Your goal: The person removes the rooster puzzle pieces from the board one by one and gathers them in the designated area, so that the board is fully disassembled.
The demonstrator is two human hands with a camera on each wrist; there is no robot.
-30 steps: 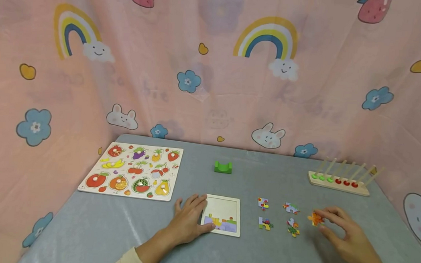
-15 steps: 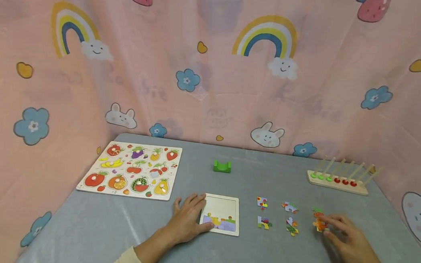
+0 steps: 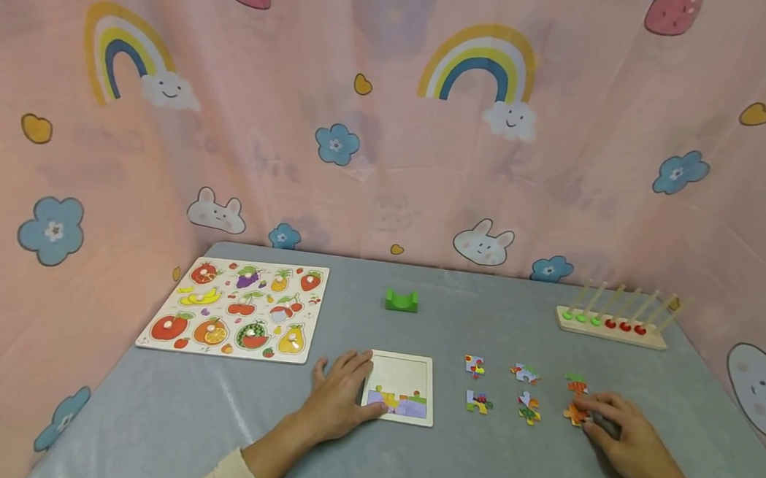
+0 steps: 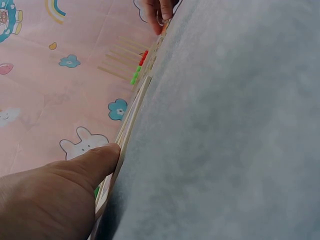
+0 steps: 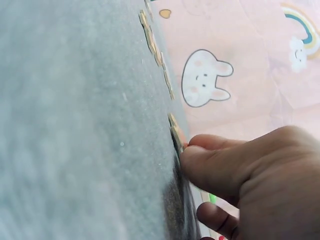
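In the head view my left hand rests along the left side of a square wooden tray, its thumb pressing the lower left rim. Purple, yellow and green puzzle pieces fill the tray's bottom. The left wrist view shows the thumb of my left hand on the tray's edge. On the right, my right hand pinches an orange puzzle piece low over the table or on it. In the right wrist view, thumb and finger of my right hand meet at its edge. Just behind lies a red-green piece.
Several loose puzzle pieces lie between the tray and my right hand. A fruit board is at the left, a green block behind the tray, and a pegged rack with green and red beads at the back right.
My right hand has brought the orange piece slightly toward the table's front, and the red-green piece behind it now shows. My left hand stays on the tray. The head view has shifted slightly.
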